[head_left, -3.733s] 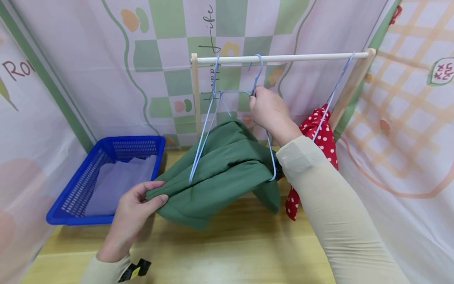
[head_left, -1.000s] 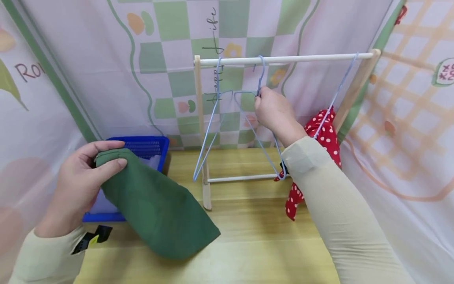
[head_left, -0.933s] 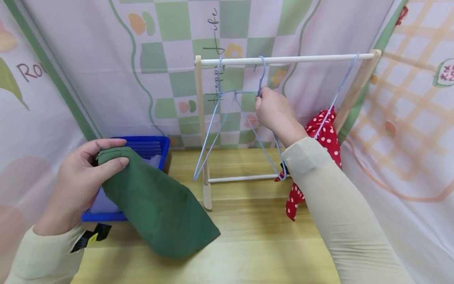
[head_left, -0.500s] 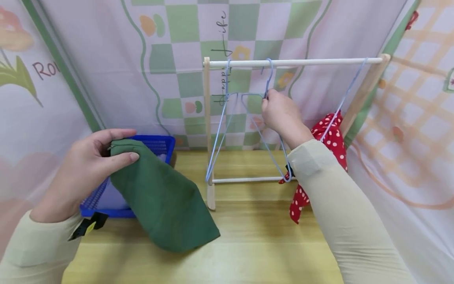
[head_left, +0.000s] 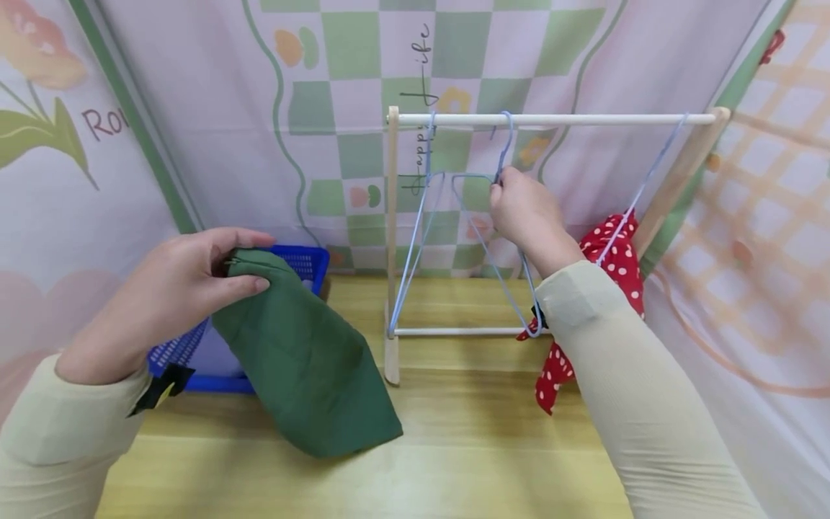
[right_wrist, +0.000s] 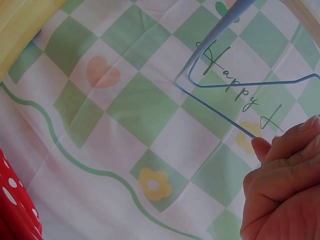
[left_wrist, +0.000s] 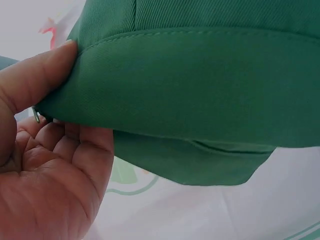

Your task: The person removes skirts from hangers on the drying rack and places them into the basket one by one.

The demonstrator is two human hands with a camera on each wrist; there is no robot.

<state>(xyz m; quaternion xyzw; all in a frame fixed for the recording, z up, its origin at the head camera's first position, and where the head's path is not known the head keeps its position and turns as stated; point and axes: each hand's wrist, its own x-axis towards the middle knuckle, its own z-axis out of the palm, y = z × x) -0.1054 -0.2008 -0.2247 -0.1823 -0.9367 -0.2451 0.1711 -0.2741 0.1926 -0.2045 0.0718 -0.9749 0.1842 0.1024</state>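
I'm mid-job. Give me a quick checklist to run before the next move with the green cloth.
1. Left hand pinching the green cloth at its top: ok.
2. Green cloth clear of the middle blue hanger: ok.
3. That hanger hooked on the white rail, right hand gripping it: ok.
4. Blue basket in full view: not ok, partly hidden by left hand and green cloth.
5. Green cloth's lower edge off the table: cannot tell.

Cloth (head_left: 305, 353) before basket (head_left: 220, 384), rack (head_left: 393, 216) right of both, hangers (head_left: 504, 155) on rail (head_left: 583, 119)
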